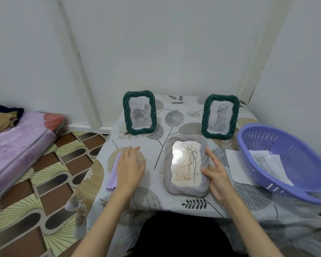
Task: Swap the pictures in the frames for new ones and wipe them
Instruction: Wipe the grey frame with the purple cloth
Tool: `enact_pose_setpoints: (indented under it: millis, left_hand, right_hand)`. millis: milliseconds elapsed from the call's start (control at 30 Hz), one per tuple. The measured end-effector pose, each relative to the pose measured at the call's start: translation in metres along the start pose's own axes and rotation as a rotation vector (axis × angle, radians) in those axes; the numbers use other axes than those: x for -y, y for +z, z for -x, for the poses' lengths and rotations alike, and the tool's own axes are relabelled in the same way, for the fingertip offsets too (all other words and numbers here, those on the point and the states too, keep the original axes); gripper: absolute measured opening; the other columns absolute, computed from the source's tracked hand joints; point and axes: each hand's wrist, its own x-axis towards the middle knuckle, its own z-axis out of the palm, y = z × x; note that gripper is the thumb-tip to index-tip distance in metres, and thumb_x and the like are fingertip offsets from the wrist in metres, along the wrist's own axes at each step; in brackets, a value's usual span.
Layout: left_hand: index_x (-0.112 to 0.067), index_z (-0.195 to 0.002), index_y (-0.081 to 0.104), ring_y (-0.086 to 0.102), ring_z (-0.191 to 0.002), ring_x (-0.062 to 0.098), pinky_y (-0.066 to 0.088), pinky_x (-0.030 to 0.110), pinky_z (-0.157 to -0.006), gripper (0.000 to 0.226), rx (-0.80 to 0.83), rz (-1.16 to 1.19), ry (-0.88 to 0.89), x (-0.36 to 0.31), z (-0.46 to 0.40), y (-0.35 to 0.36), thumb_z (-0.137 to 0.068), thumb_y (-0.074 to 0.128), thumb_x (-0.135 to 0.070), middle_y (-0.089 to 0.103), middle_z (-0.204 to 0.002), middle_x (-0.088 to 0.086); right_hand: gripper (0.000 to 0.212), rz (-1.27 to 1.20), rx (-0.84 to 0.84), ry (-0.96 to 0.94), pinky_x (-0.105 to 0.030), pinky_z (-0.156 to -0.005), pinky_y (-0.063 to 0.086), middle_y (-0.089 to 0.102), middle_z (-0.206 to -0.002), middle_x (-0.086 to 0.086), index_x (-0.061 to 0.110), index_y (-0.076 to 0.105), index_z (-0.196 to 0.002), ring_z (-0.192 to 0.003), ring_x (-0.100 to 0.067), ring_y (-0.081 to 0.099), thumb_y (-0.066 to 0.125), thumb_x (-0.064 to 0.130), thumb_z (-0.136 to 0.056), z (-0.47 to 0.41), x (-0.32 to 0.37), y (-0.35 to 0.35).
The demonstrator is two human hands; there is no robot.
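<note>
Grey frame (186, 166) lies flat, face up, on the surface (156, 199), which has a leaf-print cloth, near the front edge and just R of centre. It holds a line drawing; glare on the glass hides the upper L part.

R hand (216, 175) is at the frame's R side: thumb touches the R border low down, fingers spread and straight, so grip open, nothing held.

L hand (131, 165) is well L of the frame, palm down, fingers straight, pressing on a lilac cloth (114, 172) spread on the surface. Grip open too; the fingertips are motion-blurred.

Two green frames stand upright at the back. The L one (139, 112) has a rose picture, the R one (220, 116) an animal picture, too faint to tell more. Both are apart from the grey frame, the R one nearer to it.

A purple basket (283, 162) sits at the R edge of the surface, with loose sheets (267, 161) in it. Another white sheet (236, 167) lies partly under the basket's rim, between the basket and R hand.

Off the surface to the L: patterned floor (44, 182) and a pink mattress (17, 145) wrapped in plastic.
</note>
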Motion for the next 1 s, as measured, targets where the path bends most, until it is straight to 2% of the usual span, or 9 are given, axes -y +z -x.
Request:
enact_pose_setpoints:
  millis: [100, 200, 267, 400, 533, 633, 833, 900, 1000]
  left_hand:
    - [-0.026, -0.142, 0.024, 0.020, -0.135, 0.038, 0.021, 0.048, -0.110, 0.075, 0.221, -0.181, -0.368, 0.015, -0.003, -0.007, -0.080, 0.065, -0.039, 0.017, -0.149, 0.018]
    - [-0.031, -0.141, 0.023, 0.026, -0.128, 0.040, 0.027, 0.047, -0.105, 0.077, 0.282, -0.199, -0.478, 0.017, -0.004, -0.007, -0.078, 0.068, -0.036, 0.025, -0.142, 0.022]
    - [-0.029, -0.136, 0.031, 0.035, -0.122, 0.038, 0.032, 0.045, -0.100, 0.067, 0.229, -0.219, -0.400, 0.017, -0.004, -0.007, -0.079, 0.066, -0.026, 0.037, -0.133, 0.020]
    - [-0.019, -0.129, 0.045, 0.048, -0.101, 0.025, 0.037, 0.031, -0.076, 0.053, 0.073, -0.019, -0.133, 0.015, -0.003, -0.006, -0.079, 0.063, -0.015, 0.046, -0.121, 0.012]
    - [-0.012, -0.130, 0.047, 0.044, -0.096, 0.007, 0.035, 0.011, -0.078, 0.049, 0.020, 0.223, 0.104, -0.009, -0.004, 0.000, -0.083, 0.063, -0.012, 0.047, -0.119, 0.006]
    - [-0.014, -0.130, 0.047, 0.044, -0.093, 0.000, 0.037, 0.003, -0.082, 0.048, 0.057, 0.314, 0.316, -0.034, 0.001, 0.012, -0.083, 0.060, -0.018, 0.048, -0.118, 0.003]
    - [-0.026, -0.131, 0.050, 0.039, -0.127, 0.028, 0.032, 0.037, -0.103, 0.054, 0.197, 0.019, 0.460, -0.043, 0.009, 0.050, -0.084, 0.048, -0.053, 0.034, -0.147, 0.014]
    - [-0.034, -0.139, 0.036, 0.023, -0.138, 0.030, 0.024, 0.046, -0.108, 0.060, 0.184, -0.102, 0.498, -0.039, 0.009, 0.059, -0.085, 0.038, -0.061, 0.025, -0.152, 0.011]
    - [-0.044, -0.143, 0.008, -0.012, -0.142, 0.022, 0.000, 0.044, -0.112, 0.067, 0.206, -0.155, 0.457, -0.038, 0.011, 0.066, -0.082, 0.012, -0.073, -0.008, -0.155, -0.004]
  right_hand:
    - [0.067, 0.051, 0.003, 0.002, -0.038, -0.090, 0.051, 0.054, -0.132, -0.017, 0.033, 0.059, -0.116, -0.116, -0.030, 0.057, 0.067, -0.003, -0.060, 0.002, -0.001, 0.004]
    - [0.065, 0.074, -0.004, 0.016, -0.035, -0.090, 0.051, 0.055, -0.130, -0.018, 0.030, 0.055, -0.120, -0.111, -0.027, 0.059, 0.049, -0.018, -0.078, 0.001, -0.006, 0.004]
    - [0.065, 0.081, -0.006, 0.020, -0.034, -0.091, 0.050, 0.055, -0.130, -0.018, 0.029, 0.054, -0.122, -0.109, -0.025, 0.060, 0.049, -0.018, -0.078, 0.000, -0.008, 0.003]
    - [0.076, 0.049, 0.041, 0.035, -0.035, -0.091, 0.050, 0.058, -0.127, -0.016, 0.034, 0.061, -0.116, -0.114, -0.026, 0.059, 0.084, 0.009, -0.049, -0.002, -0.009, 0.001]
    - [0.064, 0.041, 0.030, 0.035, -0.038, -0.095, 0.046, 0.055, -0.131, -0.019, 0.032, 0.058, -0.118, -0.123, -0.033, 0.050, 0.068, -0.004, -0.066, -0.005, -0.011, -0.001]
    - [0.085, 0.019, 0.070, 0.040, -0.040, -0.097, 0.046, 0.057, -0.130, -0.015, 0.032, 0.058, -0.121, -0.121, -0.030, 0.052, 0.090, 0.017, -0.044, -0.007, -0.014, -0.002]
    - [0.099, 0.004, 0.079, 0.054, -0.037, -0.098, 0.045, 0.056, -0.132, -0.010, 0.028, 0.053, -0.127, -0.122, -0.024, 0.053, 0.094, 0.024, -0.036, -0.008, -0.016, -0.004]
    - [0.098, 0.025, 0.093, 0.054, -0.037, -0.100, 0.043, 0.055, -0.133, -0.008, 0.028, 0.051, -0.128, -0.123, -0.023, 0.052, 0.093, 0.025, -0.039, -0.008, -0.016, -0.005]
    - [0.098, 0.065, 0.105, 0.060, -0.036, -0.100, 0.044, 0.055, -0.134, -0.004, 0.029, 0.048, -0.130, -0.125, -0.020, 0.050, 0.093, 0.028, -0.042, -0.006, -0.015, -0.006]
